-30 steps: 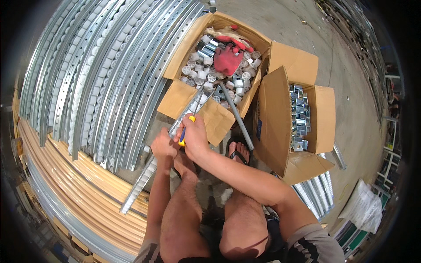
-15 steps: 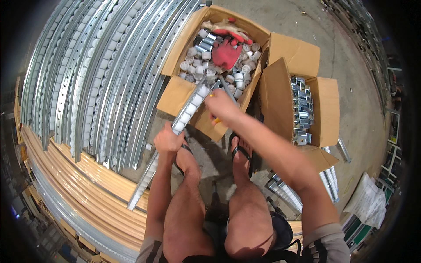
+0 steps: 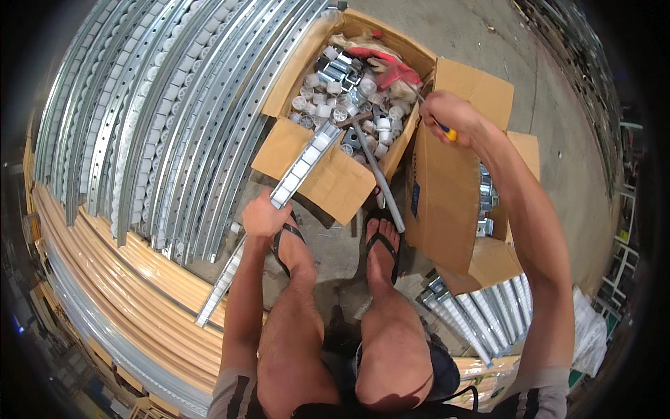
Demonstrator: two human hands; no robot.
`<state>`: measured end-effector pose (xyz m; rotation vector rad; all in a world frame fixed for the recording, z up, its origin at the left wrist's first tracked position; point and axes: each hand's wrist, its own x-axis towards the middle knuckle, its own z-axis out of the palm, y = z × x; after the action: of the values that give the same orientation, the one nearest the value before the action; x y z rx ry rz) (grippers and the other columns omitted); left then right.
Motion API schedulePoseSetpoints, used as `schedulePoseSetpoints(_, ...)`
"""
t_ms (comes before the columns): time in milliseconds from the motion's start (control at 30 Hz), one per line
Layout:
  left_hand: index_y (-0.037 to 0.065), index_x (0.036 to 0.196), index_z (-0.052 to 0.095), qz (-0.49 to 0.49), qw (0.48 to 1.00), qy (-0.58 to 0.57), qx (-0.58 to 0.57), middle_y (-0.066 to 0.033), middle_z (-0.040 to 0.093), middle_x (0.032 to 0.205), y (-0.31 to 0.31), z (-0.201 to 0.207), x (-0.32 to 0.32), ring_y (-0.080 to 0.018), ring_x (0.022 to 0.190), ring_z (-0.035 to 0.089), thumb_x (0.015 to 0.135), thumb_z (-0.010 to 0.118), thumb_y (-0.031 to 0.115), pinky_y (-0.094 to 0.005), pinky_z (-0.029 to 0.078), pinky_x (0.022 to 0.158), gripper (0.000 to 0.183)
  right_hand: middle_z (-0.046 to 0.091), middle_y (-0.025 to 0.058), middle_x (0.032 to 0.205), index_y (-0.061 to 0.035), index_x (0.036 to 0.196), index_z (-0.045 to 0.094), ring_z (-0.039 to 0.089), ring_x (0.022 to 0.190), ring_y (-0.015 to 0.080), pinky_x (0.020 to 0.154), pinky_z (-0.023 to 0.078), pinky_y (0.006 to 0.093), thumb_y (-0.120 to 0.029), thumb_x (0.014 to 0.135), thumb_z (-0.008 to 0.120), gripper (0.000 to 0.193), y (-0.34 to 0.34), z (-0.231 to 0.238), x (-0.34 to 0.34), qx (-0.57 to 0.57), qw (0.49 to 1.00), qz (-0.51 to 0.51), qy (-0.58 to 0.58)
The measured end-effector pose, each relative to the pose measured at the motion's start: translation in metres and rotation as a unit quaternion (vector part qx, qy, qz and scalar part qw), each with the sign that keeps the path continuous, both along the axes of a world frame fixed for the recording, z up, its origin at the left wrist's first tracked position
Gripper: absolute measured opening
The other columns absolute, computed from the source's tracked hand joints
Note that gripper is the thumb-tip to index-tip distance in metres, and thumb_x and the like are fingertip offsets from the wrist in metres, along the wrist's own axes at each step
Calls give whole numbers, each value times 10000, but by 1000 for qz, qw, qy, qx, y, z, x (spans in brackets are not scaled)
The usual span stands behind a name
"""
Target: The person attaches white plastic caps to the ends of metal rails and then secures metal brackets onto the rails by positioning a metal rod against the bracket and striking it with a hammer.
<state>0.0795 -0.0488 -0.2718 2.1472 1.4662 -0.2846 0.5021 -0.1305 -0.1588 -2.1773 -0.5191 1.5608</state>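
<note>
Our left hand (image 3: 262, 215) grips a slotted metal rail (image 3: 269, 209) that slants up past it toward the cardboard box of white fittings (image 3: 349, 91). Our right hand (image 3: 447, 115), raised just right of that box, is closed around a yellow-handled tool (image 3: 447, 130). A hammer (image 3: 373, 167) lies between our hands.

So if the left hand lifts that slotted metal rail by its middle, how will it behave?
The rail looks like thin folded steel: probably stiff and fairly light. Long overhang either side of the left hand may make it swing or tip. Bare metal could slip.
</note>
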Motion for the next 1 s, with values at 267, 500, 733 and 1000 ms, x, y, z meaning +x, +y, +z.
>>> schedulePoseSetpoints(267,47,1070,693,-26,999,-23,-31,-255,719,949,10,-1,-6,-453,927,685,726,771,447,-526,542,832,534,505,43,731,3,1112,519,502,459,123,382,397,312,-116,904,528,240,-22,34,-100,138,990,15,40)
schedulePoseSetpoints(500,38,1044,709,-14,995,-46,-82,-266,712,958,18,-7,-14,-446,935,680,694,802,477,-507,540,820,569,664,242,856,32,1110,519,673,736,394,683,545,491,-182,920,549,287,-62,-2,-104,172,970,61,-160)
schedulePoseSetpoints(733,40,1022,718,-44,995,-51,-80,-256,718,944,21,1,-12,-433,922,689,700,792,507,-497,544,813,571,681,263,939,-6,1080,535,661,853,469,775,523,548,-138,899,606,235,-95,-30,-100,128,901,238,-339)
schedulePoseSetpoints(1000,76,1075,688,-5,998,-27,-52,-215,730,917,8,-3,-6,-409,904,704,738,766,557,-494,552,801,592,691,182,953,-60,1093,582,677,799,415,704,545,518,-138,858,639,254,-105,-67,-108,147,841,274,-443)
